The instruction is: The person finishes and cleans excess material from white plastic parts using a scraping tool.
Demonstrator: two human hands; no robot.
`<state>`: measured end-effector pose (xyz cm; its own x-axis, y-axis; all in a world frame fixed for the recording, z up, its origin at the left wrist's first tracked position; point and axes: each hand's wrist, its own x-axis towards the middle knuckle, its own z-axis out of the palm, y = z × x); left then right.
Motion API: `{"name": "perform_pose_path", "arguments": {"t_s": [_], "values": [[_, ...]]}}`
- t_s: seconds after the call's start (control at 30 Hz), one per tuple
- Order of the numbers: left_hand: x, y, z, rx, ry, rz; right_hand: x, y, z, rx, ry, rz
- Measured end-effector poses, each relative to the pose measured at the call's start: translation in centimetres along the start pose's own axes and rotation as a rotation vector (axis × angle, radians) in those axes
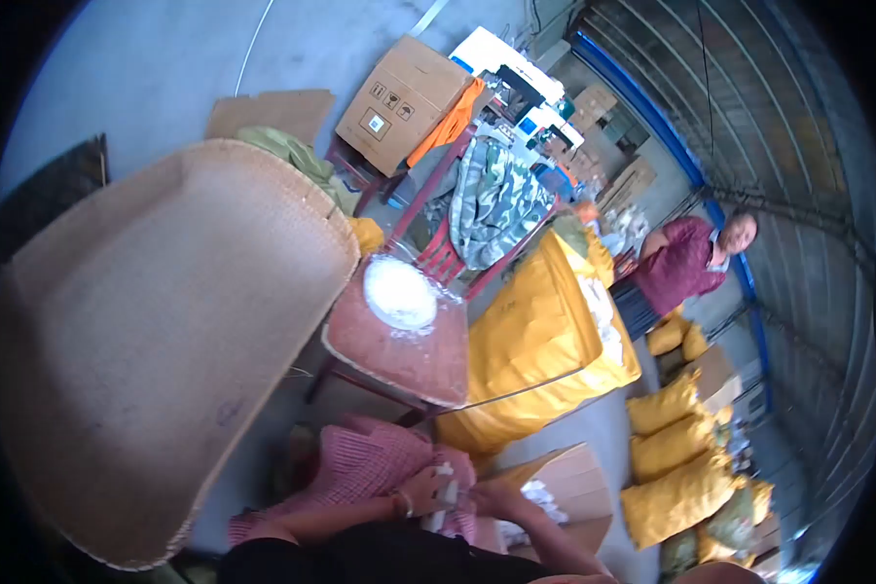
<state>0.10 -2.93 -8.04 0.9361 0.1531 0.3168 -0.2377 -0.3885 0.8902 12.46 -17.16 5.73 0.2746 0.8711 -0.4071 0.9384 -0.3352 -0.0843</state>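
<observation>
Head view: a small white piece point(445, 484) is pinched by the left hand point(423, 490) above the pink mesh sack point(370, 462) while the right hand point(496, 498), curled beside it, is best kept close for steadying.

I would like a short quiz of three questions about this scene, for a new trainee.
1. True or false: the left hand and the right hand meet on a small white object.
2. What lies on the reddish stool? A) a white pile B) a green bottle C) a black shoe
3. Fill in: the large open sack beside the stool is ____ in colour.

Key:
1. True. Both hands are on it, above the pink mesh fabric.
2. A, the white pile.
3. Yellow.
</observation>
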Motion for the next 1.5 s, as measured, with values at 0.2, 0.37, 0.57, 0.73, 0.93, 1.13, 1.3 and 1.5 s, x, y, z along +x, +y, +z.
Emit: {"name": "perform_pose_path", "arguments": {"t_s": [0.2, 0.37, 0.57, 0.73, 0.93, 1.13, 1.3, 1.5], "values": [[-0.1, 3.3, -5.1, -0.035, -0.105, 0.058, -2.9, -4.3, 0.3, 0.193, 0.311, 0.175], [0.4, 2.6, -5.8, 0.068, -0.182, 0.074, -3.0, -6.1, 0.1, 0.574, 0.780, 0.272], [1.3, 2.8, -4.5, -0.061, -0.149, 0.026, 1.4, -6.4, 3.9, 0.902, 0.644, 0.278], [1.8, 4.0, -8.0, 0.269, -0.108, 0.063, 1.7, 4.4, -2.8, 1.030, 1.223, 0.257], [4.5, 3.1, -5.6, 0.317, -0.181, 0.085, 4.1, 25.9, -22.3, 0.975, 1.754, 0.417], [4.0, 2.3, -5.2, 0.344, -0.106, 0.036, 3.8, 17.4, -18.8, 1.054, 1.301, 0.400], [4.4, 2.6, -5.7, 0.395, -0.146, 0.116, 5.7, 4.8, 6.4, 0.690, 0.865, 0.460], [3.7, 2.1, -5.9, 0.531, -0.215, 0.177, 2.0, -2.0, 7.2, 0.631, 0.977, 0.216]]}}
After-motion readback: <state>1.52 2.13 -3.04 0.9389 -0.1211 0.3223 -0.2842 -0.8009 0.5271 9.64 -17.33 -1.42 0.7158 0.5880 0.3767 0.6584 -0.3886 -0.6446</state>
